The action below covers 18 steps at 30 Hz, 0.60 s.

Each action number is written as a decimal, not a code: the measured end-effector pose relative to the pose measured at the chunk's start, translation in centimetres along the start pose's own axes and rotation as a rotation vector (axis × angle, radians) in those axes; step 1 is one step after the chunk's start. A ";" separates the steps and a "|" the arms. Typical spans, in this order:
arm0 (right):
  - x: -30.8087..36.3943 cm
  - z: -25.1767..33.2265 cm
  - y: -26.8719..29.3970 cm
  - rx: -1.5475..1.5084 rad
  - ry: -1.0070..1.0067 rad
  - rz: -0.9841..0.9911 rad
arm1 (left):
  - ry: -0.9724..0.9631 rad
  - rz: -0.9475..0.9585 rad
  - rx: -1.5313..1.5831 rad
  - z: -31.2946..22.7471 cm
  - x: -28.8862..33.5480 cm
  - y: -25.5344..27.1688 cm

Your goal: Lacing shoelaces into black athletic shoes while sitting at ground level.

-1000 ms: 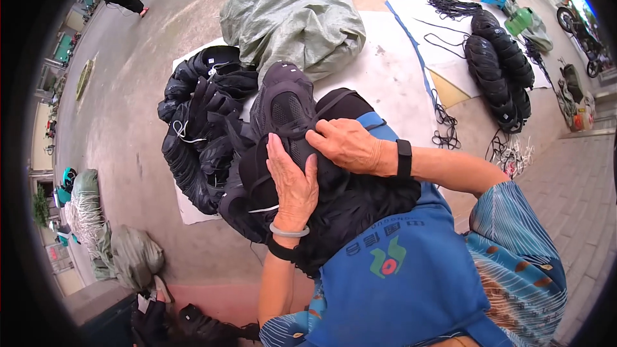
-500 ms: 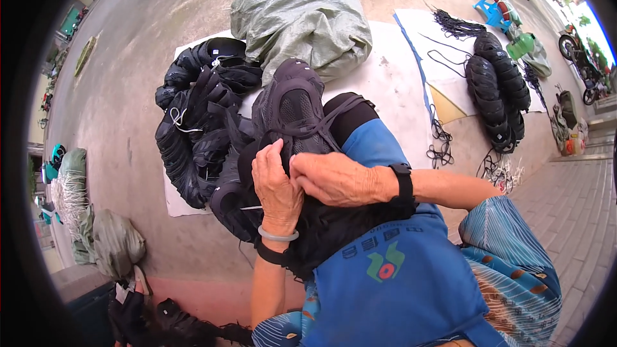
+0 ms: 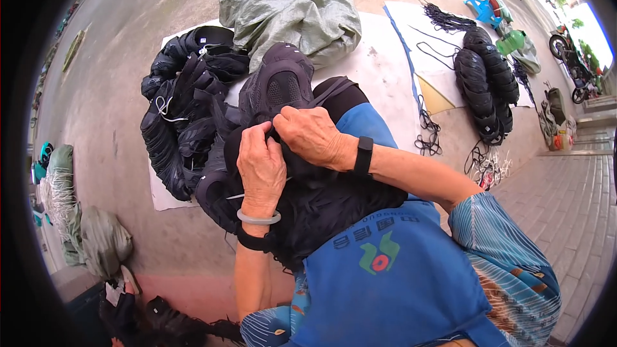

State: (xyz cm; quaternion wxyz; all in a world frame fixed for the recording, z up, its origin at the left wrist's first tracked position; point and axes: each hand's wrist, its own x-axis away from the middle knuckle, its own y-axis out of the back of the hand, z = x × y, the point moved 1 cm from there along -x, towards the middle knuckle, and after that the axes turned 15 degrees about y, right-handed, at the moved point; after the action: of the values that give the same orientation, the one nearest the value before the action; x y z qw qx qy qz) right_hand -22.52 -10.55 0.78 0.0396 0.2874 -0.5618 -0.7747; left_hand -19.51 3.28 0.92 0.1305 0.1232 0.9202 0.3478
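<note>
On my lap lies a dark grey-black shoe upper [image 3: 281,90] with a mesh toe panel, its toe pointing away from me. Both my hands meet over its lacing. My left hand [image 3: 261,167] pinches a black shoelace at the fingertips. Close beside it, my right hand [image 3: 313,136] is closed with the fingers curled down on the same lacing, partly hiding the lace. A thin white tool tip or stick [image 3: 235,197] shows beside my left hand. More black uppers [image 3: 222,196] lie under and beside this one, against my blue apron [image 3: 392,283].
Bundles of nested black uppers [image 3: 164,154] sit left on a white sheet [image 3: 376,38]. Behind stands a grey-green woven sack [image 3: 292,13]. At right are another upper bundle [image 3: 485,83], loose black laces [image 3: 447,18], a blue stool [image 3: 482,8] and a motorcycle [image 3: 569,58].
My right hand has moved up and left over the lacing, its wrist raised. My left fingertips have come in to the lace. The whole view has shifted slightly.
</note>
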 end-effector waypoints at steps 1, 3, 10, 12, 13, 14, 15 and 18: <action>0.0 0.0 0.3 -0.019 0.034 -0.041 | 0.021 0.012 0.014 -0.2 0.0 0.0; 0.5 -0.3 1.4 -0.057 0.060 -0.027 | 0.154 0.059 0.111 -1.0 0.2 0.3; 2.9 2.1 11.2 -1.301 -0.056 0.188 | 0.689 0.696 0.723 0.1 1.8 2.8; 2.9 5.1 12.6 -1.643 0.285 0.277 | 0.894 0.825 0.964 -2.5 1.2 1.1; 3.1 7.0 12.9 -1.810 0.417 0.325 | 0.902 0.829 0.956 -3.7 0.8 0.6; 3.8 8.4 12.7 -1.861 0.477 0.341 | 0.990 0.859 1.096 -5.0 0.3 -0.4; 4.1 8.0 12.5 -1.825 0.447 0.361 | 1.078 0.887 1.236 -5.7 0.0 -1.1; 4.2 5.2 13.4 -1.774 0.078 0.532 | 0.856 0.919 1.332 -2.8 1.4 -1.2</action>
State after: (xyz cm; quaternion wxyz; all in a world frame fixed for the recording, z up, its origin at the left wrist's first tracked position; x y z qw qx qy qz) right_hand -32.08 -12.68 12.16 0.4402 0.0393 0.1908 -0.8765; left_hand -21.88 1.14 1.94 -0.4709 0.3876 0.7610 -0.2211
